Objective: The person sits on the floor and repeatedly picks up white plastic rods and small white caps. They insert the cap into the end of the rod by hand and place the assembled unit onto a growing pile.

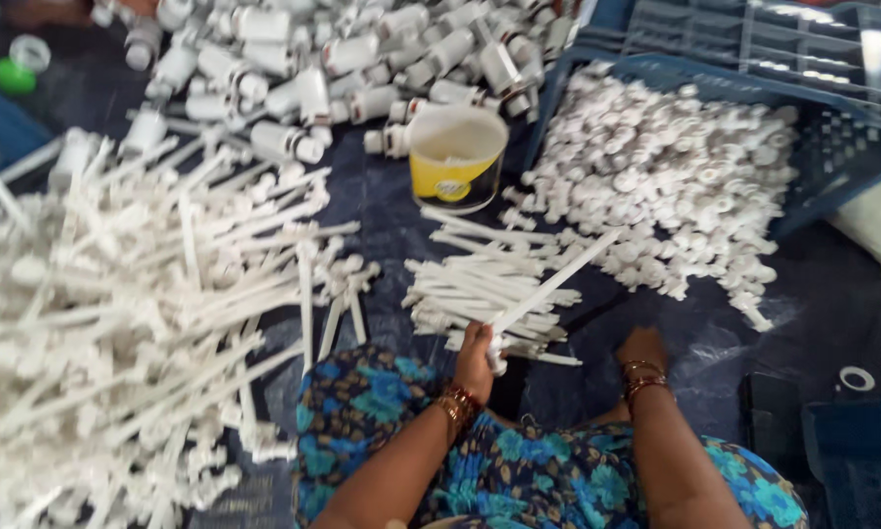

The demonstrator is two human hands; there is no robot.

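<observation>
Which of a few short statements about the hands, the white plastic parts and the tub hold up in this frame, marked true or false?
1. The left hand grips a long white plastic rod. True.
2. The right hand holds the yellow tub. False: it rests low near the dark floor sheet, apart from the tub; its fingers are hidden.
3. The small white caps spill out of a blue crate. True.
4. The tub lies tipped on its side. False: it stands upright, open at the top.
5. The largest heap of rods lies on the person's left. True.
</observation>
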